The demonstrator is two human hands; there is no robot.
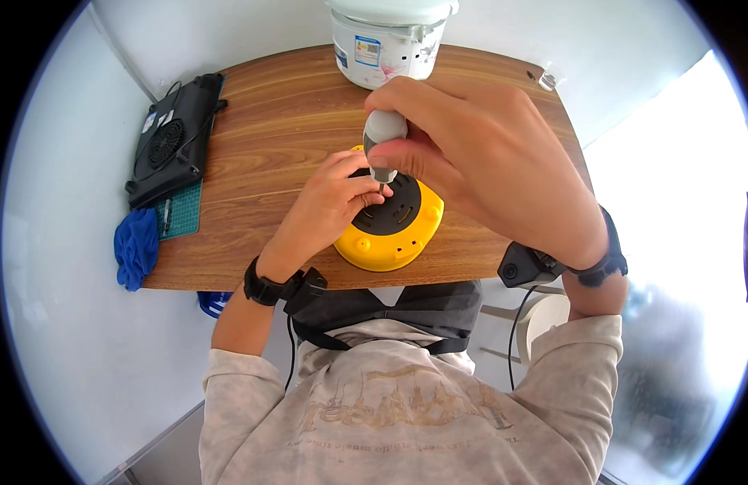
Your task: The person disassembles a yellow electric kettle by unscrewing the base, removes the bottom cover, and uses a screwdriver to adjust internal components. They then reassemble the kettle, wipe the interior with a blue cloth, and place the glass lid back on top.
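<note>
Upright in my right hand (463, 137) is a screwdriver (385, 129) with a light grey and dark grey handle, the fingers and thumb wrapped round it. Its short shaft points down at the black vented middle of a round yellow appliance base (376, 252). My left hand (329, 198) rests on the left side of that base. Its thumb and forefinger close around the lower shaft, next to the tip. Where the tip meets the black part is hidden by those fingertips, so no screw can be made out.
A white rice cooker (382, 56) stands at the back of the wooden table (269, 105). On the left, a black appliance (168, 141) with a fan grille and cord lies partly over a green cutting mat (184, 212), beside a blue cloth (136, 246). A pale stool (544, 323) stands below right.
</note>
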